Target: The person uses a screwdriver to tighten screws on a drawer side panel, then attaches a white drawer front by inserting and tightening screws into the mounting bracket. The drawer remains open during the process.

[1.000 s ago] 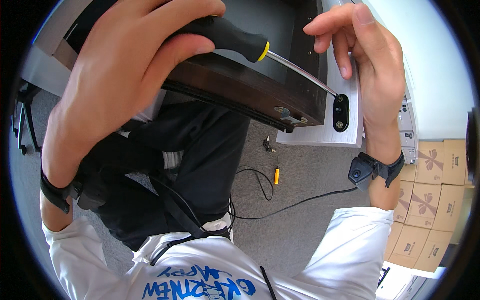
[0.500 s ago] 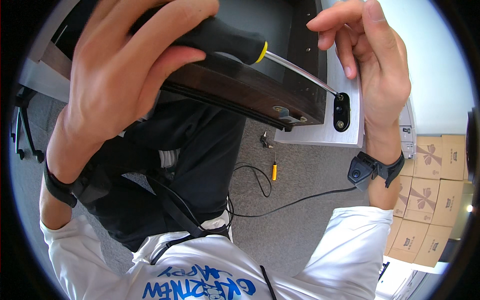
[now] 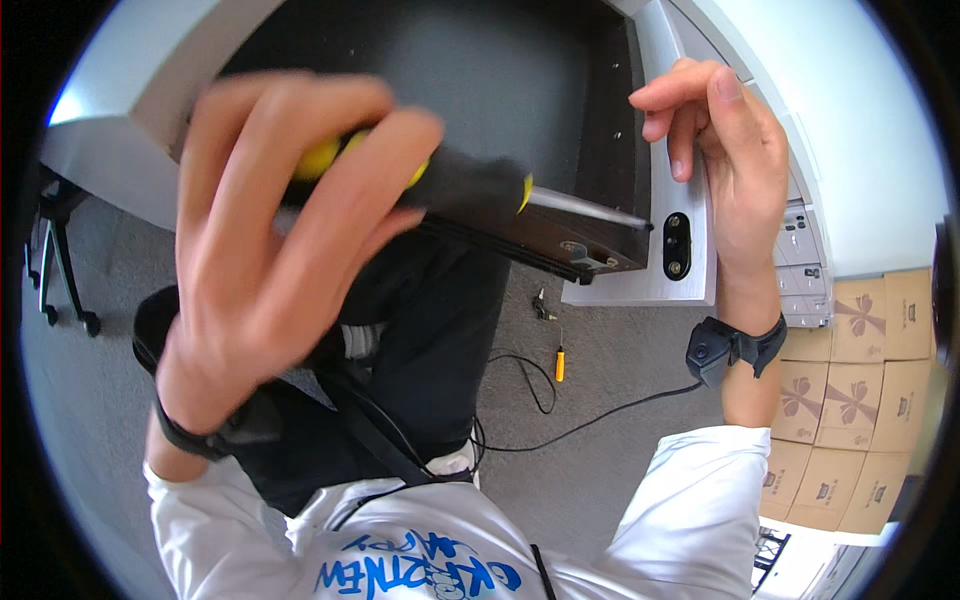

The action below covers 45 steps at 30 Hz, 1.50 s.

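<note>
My left hand point(image 3: 270, 230), a little blurred, is wrapped round the black and yellow handle of a screwdriver point(image 3: 470, 187). The shaft points right, and its tip stops just short of a black oval plate point(image 3: 677, 247) on a pale panel point(image 3: 640, 290). That plate carries a screw at each end. The panel forms one end of a dark drawer point(image 3: 500, 80). Beside the panel's outer side is my right hand point(image 3: 740, 150), its fingers loosely bent and apart, holding nothing. A metal fitting point(image 3: 577, 250) sits on the drawer's near edge.
On the carpet lie a small yellow-handled screwdriver point(image 3: 560, 366), a set of keys point(image 3: 543, 306) and a black cable point(image 3: 600, 435). Brown cartons point(image 3: 850, 400) are stacked at the right, below grey cabinets point(image 3: 805, 250). A chair base point(image 3: 60, 260) stands at the left.
The screwdriver's tip has come off the plate's upper screw and shifted left and down. My left hand has moved down and right; my right hand has dropped slightly.
</note>
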Available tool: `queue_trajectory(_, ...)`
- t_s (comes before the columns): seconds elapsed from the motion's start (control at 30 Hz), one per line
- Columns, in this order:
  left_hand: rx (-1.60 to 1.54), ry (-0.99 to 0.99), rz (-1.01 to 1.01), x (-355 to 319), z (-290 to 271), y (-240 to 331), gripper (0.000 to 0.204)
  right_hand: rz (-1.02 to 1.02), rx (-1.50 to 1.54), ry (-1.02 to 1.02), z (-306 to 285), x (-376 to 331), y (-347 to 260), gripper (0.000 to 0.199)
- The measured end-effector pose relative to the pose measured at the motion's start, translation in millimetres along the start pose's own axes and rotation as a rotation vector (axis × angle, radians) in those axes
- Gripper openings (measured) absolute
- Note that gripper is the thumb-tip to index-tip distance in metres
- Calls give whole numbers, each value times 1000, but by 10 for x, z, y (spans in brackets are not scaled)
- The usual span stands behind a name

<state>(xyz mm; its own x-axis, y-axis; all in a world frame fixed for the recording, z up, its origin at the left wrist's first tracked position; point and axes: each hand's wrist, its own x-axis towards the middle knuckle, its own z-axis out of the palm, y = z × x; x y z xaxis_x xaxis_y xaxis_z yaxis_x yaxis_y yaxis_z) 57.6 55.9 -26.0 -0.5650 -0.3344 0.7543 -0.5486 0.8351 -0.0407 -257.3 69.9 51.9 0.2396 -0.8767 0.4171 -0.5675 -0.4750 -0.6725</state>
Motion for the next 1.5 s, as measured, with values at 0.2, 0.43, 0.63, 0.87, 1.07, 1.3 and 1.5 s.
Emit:
queue_trajectory(0.2,-222,-66,-168,-453,-424,253,44,-196,101,7,-148,3,-4,44)
queue_trajectory(0.43,-358,-143,-430,-943,-478,304,36,189,-60,581,83,-748,-128,48)
queue_trajectory(0.63,-427,-173,-451,-1007,-421,401,38,215,88,696,596,-1170,-83,90)
queue_trajectory(0.87,-445,-141,-466,-808,-296,582,33,-28,37,952,1042,-906,98,65)
queue_trajectory(1.07,-384,-127,-455,-647,-158,726,34,-110,121,990,1143,-907,254,82)
queue_trajectory(1.3,-544,2,-552,-637,-126,750,45,-151,41,1022,1101,-848,253,95)
queue_trajectory(1.5,-523,5,-649,-701,-151,690,40,-149,178,1108,1219,-794,218,93)
